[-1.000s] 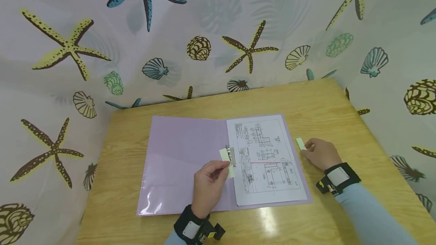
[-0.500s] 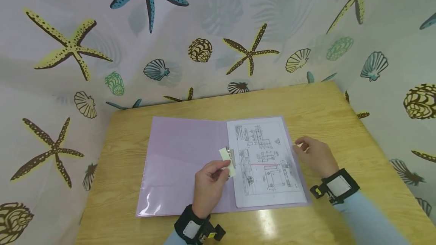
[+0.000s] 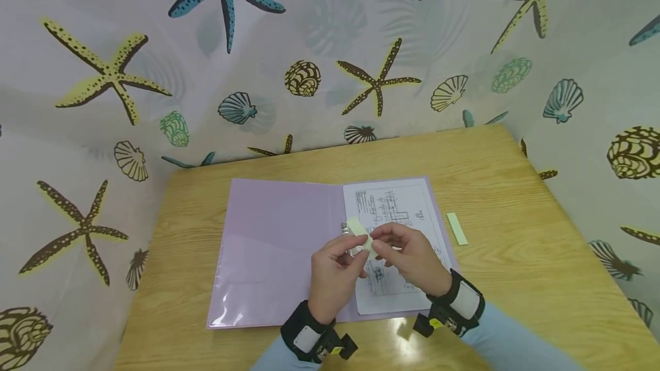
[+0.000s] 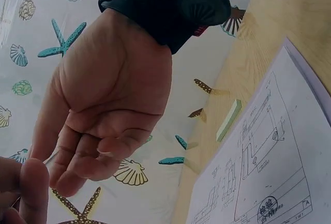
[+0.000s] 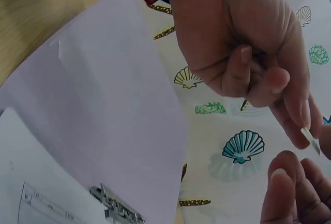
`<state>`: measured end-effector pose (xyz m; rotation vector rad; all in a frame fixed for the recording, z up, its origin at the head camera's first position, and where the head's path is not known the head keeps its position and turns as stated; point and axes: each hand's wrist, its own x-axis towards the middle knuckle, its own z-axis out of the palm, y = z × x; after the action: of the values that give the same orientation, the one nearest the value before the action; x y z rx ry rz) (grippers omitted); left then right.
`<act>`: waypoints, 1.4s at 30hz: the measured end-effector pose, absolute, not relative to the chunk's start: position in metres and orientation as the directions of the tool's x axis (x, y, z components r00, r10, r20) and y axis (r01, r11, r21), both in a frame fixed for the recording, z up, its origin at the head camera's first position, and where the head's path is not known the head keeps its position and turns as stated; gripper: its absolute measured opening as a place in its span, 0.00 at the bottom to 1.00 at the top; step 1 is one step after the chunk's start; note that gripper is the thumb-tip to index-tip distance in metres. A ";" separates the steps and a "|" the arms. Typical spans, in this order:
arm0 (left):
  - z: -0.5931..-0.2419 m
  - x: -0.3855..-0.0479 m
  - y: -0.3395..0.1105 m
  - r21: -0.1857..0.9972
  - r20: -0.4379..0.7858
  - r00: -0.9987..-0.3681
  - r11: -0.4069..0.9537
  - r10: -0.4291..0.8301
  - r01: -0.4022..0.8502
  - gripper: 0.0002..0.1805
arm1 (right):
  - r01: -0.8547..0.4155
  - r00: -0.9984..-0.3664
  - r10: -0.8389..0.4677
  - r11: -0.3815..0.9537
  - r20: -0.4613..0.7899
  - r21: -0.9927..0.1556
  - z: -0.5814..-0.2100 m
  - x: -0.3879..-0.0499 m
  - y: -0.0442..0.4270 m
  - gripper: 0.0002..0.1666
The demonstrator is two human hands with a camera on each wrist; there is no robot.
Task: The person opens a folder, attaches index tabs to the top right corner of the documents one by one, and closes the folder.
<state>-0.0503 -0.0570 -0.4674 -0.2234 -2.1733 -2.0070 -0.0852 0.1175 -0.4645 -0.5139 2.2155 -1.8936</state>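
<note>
Pale-green strip point(image 3: 356, 226), thin and flat, is up over our open folder. From it: smooth, glossy lilac folder cover point(image 3: 278, 251) at 9 o'clock, our left hand point(image 3: 335, 273) pinching from 7, shiny metal clip point(image 5: 116, 204) behind, white drawing sheet point(image 3: 389, 202) beneath, our right hand point(image 3: 412, 256) pinching from 4, matching spare strip point(image 3: 456, 229) on wood-grain table point(image 3: 515, 205) at 3.

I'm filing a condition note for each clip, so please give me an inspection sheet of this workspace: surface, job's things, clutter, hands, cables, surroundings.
Surface: wood-grain table, with a patch of glare.
Job's things: open purple folder with metal clip and drawing sheet; a held strip above it, a loose strip on the table right of the folder, both pale green.
Clutter: nothing seen.
Hands: left hand and right hand both pinch the held strip.
Cables: nothing seen.
Surroundings: backdrop with starfish and shell print.
</note>
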 end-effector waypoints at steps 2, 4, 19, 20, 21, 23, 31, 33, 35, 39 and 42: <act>-0.467 -0.051 -0.056 0.965 0.251 -0.968 0.077 -0.015 0.249 0.13 | -0.119 -0.925 -0.373 0.101 0.073 -0.988 -0.464 -0.085 0.114 0.10; -0.467 -0.051 -0.055 0.957 0.278 -0.961 0.090 -0.011 0.276 0.12 | -0.112 -0.924 -0.374 0.083 0.073 -0.990 -0.465 -0.084 0.113 0.10; -0.440 -0.066 -0.085 0.522 0.538 -0.781 0.602 0.317 0.604 0.24 | -0.214 -0.864 -0.495 0.183 0.098 -0.960 -0.450 -0.095 0.148 0.08; -0.439 -0.066 -0.085 0.509 0.537 -0.775 0.605 0.333 0.612 0.22 | -0.221 -0.855 -0.508 0.182 0.100 -0.958 -0.449 -0.095 0.150 0.07; -0.439 -0.066 -0.085 0.501 0.536 -0.772 0.607 0.342 0.617 0.21 | -0.224 -0.848 -0.520 0.181 0.100 -0.958 -0.448 -0.095 0.151 0.07; -0.439 -0.066 -0.084 0.495 0.530 -0.769 0.606 0.358 0.623 0.19 | -0.225 -0.837 -0.539 0.182 0.094 -0.957 -0.448 -0.095 0.153 0.07; -0.440 -0.068 -0.081 0.475 0.507 -0.757 0.600 0.412 0.644 0.18 | -0.248 -0.838 -0.539 0.229 0.090 -0.941 -0.451 -0.097 0.159 0.06; -0.441 -0.068 -0.082 0.463 0.512 -0.752 0.605 0.414 0.648 0.18 | -0.244 -0.836 -0.542 0.228 0.086 -0.943 -0.450 -0.097 0.159 0.06; -0.442 -0.068 -0.082 0.451 0.520 -0.748 0.611 0.412 0.651 0.17 | -0.240 -0.835 -0.544 0.226 0.082 -0.944 -0.449 -0.097 0.159 0.06; -0.444 -0.069 -0.082 0.435 0.543 -0.741 0.622 0.396 0.651 0.16 | -0.203 -0.848 -0.525 0.194 0.074 -0.960 -0.450 -0.095 0.155 0.10; -0.447 -0.071 -0.079 0.425 0.569 -0.731 0.626 0.377 0.654 0.16 | -0.187 -0.866 -0.492 0.160 0.086 -0.969 -0.453 -0.093 0.151 0.13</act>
<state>-0.0712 -0.0789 -0.4467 -0.8151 -2.4211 -0.8754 -0.0929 0.1514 -0.4535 -0.6587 2.1878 -1.7688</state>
